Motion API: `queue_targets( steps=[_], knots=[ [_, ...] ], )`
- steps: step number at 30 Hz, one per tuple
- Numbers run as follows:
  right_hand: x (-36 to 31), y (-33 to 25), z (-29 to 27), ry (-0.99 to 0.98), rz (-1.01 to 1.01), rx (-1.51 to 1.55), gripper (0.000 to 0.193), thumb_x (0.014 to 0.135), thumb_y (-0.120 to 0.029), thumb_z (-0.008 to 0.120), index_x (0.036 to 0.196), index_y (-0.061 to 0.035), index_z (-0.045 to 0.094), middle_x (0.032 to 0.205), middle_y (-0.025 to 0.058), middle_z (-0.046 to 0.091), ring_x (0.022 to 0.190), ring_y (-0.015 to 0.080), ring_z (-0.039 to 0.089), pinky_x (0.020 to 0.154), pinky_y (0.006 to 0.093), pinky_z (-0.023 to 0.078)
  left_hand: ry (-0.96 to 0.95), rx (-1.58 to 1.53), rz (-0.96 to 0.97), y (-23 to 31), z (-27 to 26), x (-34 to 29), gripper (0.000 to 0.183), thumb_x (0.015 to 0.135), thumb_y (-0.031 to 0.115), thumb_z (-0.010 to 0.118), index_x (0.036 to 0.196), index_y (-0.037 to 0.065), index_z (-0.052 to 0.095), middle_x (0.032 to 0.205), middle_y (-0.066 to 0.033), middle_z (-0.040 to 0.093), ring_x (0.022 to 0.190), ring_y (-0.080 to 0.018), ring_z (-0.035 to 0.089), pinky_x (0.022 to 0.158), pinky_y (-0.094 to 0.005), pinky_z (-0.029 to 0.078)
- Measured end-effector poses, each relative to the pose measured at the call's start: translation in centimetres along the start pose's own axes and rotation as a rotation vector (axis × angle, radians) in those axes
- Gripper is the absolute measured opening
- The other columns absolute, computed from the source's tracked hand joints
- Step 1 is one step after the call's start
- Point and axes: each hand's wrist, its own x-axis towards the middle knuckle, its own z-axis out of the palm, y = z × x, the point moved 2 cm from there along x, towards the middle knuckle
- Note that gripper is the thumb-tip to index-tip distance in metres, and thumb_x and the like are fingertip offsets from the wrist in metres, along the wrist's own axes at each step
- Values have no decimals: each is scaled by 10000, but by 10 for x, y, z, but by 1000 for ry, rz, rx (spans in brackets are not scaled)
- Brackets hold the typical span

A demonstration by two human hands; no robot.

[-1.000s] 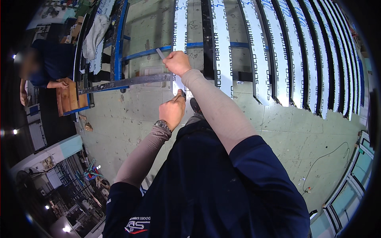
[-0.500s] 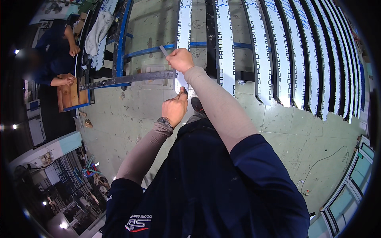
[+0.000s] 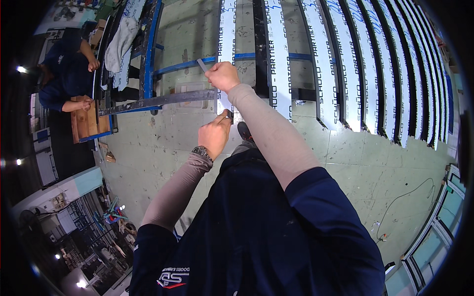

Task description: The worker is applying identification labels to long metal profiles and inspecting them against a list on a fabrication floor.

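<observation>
My right hand (image 3: 223, 76) is closed around a thin grey flat tool (image 3: 202, 64) whose end sticks out up and to the left. It is held over a long white-wrapped metal profile (image 3: 226, 34) lying on a blue rack. My left hand (image 3: 215, 134), with a watch on the wrist, pinches the near end of that same profile (image 3: 228, 114) between thumb and fingers. Both forearms wear beige sleeves.
Several more white-wrapped profiles (image 3: 345, 64) lie side by side to the right across the blue rack (image 3: 148, 54). A dark metal bar (image 3: 158, 101) crosses at the left. Another person in dark blue (image 3: 64, 74) works at a wooden bench at far left. A cable (image 3: 410, 197) lies on the concrete floor.
My right hand has stayed above the profile with the tool, shifting slightly. My left hand moved up a little to the profile's near end. The person at far left changed posture.
</observation>
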Motion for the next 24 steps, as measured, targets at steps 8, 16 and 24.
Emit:
queue_targets(
  steps=[8,16,24],
  knots=[
    [2,1,-1,-27,42,17,275,742,-279,739,838,-22,765,876,221,736,883,377,722,843,409,564,-2,32,47,1,1,2,99,926,154,579,909,107,664,1251,-73,702,780,-279,729,637,-376,586],
    [3,2,0,-30,44,17,283,739,-281,747,840,-17,762,875,216,738,889,373,723,844,408,563,5,58,66,5,-3,5,128,944,138,560,938,74,670,1124,-85,735,740,-270,721,607,-369,574],
    [2,0,0,-16,9,8,183,795,-172,747,802,10,723,713,92,729,588,144,692,580,293,567,-42,163,141,3,2,6,176,912,111,548,1015,38,670,1153,-108,725,707,-236,718,593,-352,568]
  ],
)
